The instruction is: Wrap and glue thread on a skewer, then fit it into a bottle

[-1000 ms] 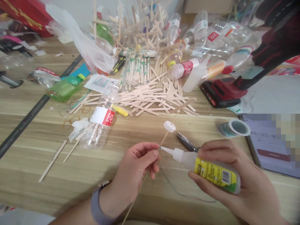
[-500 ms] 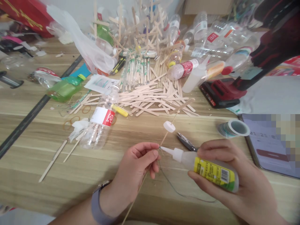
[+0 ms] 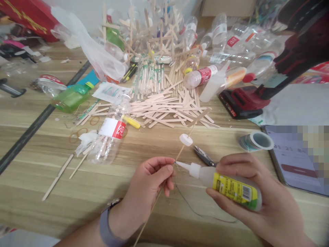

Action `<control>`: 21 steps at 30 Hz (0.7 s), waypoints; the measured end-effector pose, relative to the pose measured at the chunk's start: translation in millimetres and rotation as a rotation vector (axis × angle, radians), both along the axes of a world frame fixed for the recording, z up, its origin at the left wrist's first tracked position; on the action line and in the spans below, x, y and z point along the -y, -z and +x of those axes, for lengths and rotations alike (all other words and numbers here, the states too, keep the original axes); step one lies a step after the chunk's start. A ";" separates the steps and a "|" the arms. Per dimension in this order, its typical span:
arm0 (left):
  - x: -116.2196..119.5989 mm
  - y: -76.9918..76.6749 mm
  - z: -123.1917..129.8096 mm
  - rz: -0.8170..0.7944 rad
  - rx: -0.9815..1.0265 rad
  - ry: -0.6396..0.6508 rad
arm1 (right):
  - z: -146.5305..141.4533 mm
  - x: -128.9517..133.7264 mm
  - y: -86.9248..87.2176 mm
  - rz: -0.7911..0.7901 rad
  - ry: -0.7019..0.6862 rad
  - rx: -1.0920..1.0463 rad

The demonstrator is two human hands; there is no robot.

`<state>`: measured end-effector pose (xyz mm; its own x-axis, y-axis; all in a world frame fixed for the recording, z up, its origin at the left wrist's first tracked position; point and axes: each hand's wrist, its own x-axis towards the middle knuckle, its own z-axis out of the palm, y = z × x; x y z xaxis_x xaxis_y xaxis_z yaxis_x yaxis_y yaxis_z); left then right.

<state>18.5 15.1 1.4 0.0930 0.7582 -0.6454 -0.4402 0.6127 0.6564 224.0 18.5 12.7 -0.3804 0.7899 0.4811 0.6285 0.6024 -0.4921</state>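
Observation:
Pinched in my left hand (image 3: 154, 178) is a thin wooden skewer (image 3: 149, 221) that slants up to the right. A white bottle cap (image 3: 186, 139) is threaded on it, and a flat craft stick (image 3: 202, 116) sits at its top end. My right hand (image 3: 267, 199) wraps around a glue bottle (image 3: 235, 190) with a yellow label, tilted so its pointed nozzle (image 3: 183, 165) meets the skewer by my left fingertips. From that spot a thin dark thread (image 3: 190, 206) curves down across the table. Scissors (image 3: 204, 156) lie partly hidden behind my right hand.
Loose craft sticks (image 3: 164, 111) are heaped beyond my hands. A clear plastic bottle (image 3: 110, 133) stands to the left. At right are a thread spool (image 3: 257, 141), a phone (image 3: 295, 161) and a red-and-black power drill (image 3: 246, 99). Several empty bottles (image 3: 231, 44) fill the back.

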 end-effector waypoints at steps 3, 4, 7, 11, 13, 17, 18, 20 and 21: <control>0.3 0.4 0.0 0.000 -0.004 -0.002 | -0.4 0.2 0.0 -0.006 0.006 0.008; 0.5 0.4 0.0 0.001 -0.004 -0.002 | -0.5 0.3 0.0 -0.006 0.008 0.008; 1.4 0.5 -0.3 0.001 -0.003 0.005 | -0.8 0.1 0.3 0.001 0.007 0.009; 1.9 0.5 -0.3 0.010 0.004 0.007 | 0.2 -0.3 0.6 -0.007 0.005 0.004; 2.0 0.5 -0.3 0.009 0.007 0.007 | 1.4 -0.2 0.3 -0.010 0.009 0.002; 1.8 0.8 -0.6 0.004 0.009 0.001 | 2.0 -0.3 -0.6 -0.008 0.008 0.004; 1.8 0.9 -0.6 0.002 0.013 0.000 | 1.6 -0.5 -0.8 -0.009 0.009 0.004; 1.8 1.2 -0.7 0.002 0.023 0.000 | 0.6 -0.8 -0.9 -0.013 0.012 0.006; 1.7 1.4 -0.6 0.004 0.028 0.000 | 0.3 -0.9 -0.9 -0.014 0.013 0.007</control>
